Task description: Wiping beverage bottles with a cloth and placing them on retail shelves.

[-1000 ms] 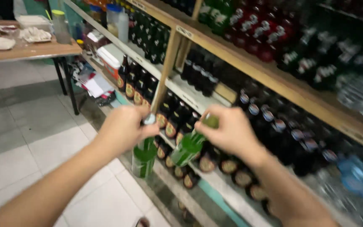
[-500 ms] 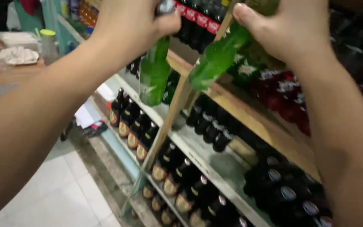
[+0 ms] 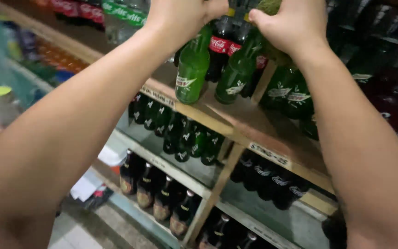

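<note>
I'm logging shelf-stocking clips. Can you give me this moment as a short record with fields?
left hand: left hand grips the neck of a green glass bottle
right hand: right hand grips the second green bottle
bottle position: both at the wooden shelf, contact unclear
behind: dark cola bottles
below: green bottles, brown bottles

Both arms up, reaching high

Left hand (image 3: 185, 16) at 11 o'clock and right hand (image 3: 295, 23) at 1 o'clock, fingers curled tight, forearms stretched up from the bottom corners.
</note>
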